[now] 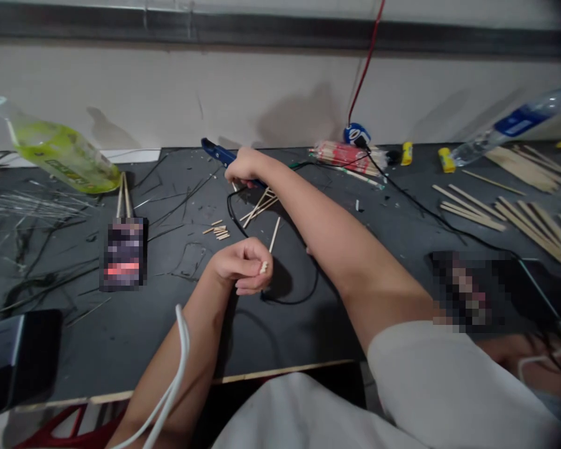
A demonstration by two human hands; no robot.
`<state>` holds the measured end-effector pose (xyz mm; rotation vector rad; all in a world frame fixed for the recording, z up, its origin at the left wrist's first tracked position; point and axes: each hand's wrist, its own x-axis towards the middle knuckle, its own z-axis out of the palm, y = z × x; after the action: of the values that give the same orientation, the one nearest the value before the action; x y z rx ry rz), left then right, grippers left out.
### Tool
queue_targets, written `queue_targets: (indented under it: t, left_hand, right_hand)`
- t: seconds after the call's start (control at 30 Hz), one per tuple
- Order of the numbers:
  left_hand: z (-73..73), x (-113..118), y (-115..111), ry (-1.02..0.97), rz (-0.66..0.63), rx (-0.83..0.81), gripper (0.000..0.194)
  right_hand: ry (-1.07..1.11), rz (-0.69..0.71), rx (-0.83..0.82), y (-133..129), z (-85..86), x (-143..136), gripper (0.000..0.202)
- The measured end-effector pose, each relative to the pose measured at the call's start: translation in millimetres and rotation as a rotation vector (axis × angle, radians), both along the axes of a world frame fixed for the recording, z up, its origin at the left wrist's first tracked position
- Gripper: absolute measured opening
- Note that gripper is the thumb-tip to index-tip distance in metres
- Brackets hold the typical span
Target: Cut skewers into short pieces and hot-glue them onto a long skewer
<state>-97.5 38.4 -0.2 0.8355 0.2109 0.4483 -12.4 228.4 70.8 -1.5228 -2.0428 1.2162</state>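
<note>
Fingers of the left hand [243, 265] pinch a short stick [263, 267] near the table's [121, 337] front edge, its long axis pointing toward one o'clock. Farther back at twelve o'clock, the right hand [244, 167] closes around a blue glue gun [217, 153], nozzle toward ten o'clock. Cut sticks [219, 231] lie between, nearer the left hand. The gun's trigger is hidden.

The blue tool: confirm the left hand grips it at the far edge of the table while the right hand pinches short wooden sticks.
Not right: the hands are swapped. In the head view the right hand grips the blue tool, while the left hand pinches the short wooden sticks.
</note>
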Motion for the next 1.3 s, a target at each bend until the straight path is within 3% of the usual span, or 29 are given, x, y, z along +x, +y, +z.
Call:
queue_targets:
  t: [0.07,0.2,0.3,0.4,0.57,0.67,0.87,1.0,1.3]
  left_hand:
    - [1.8,2,-1,0.016,-0.006,0.025,0.047]
    - [3.3,14,-3,0.028,0.076,0.048,0.045]
    - [3.9,26,-5,0.035,0.181,0.082,0.042]
    - [6.4,35,-5,0.042,0.322,0.079,0.038]
    - [11.6,52,1,0.243,0.68,0.075,0.03]
    - [11.5,63,0,0.405,0.785,0.103,0.036]
    - [11.0,77,-13,0.49,0.714,0.207,0.046]
    - [9.4,80,-17,0.466,0.659,0.166,0.048]
    - [6.1,84,-17,0.399,0.667,0.085,0.044]
  right_hand:
    - [-0.076,0.035,0.004,-22,16.2,37,0.018]
    - [0.222,-0.034,0.034,-95,33.5,116,0.02]
    - [0.5,-0.238,-0.002,-150,22.9,154,0.03]
    - [0.657,-0.347,-0.014,-182,-2.7,171,0.035]
    - [0.828,-0.412,-0.037,-184,-39.2,180,0.04]
    - [0.839,-0.382,-0.052,-179,-48.2,183,0.039]
    - [0.829,-0.344,-0.047,-182,-52.4,179,0.04]
    - [0.8,-0.359,-0.02,-184,-51.8,176,0.042]
    - [0.749,-0.326,0.0,-184,-52.0,174,0.033]
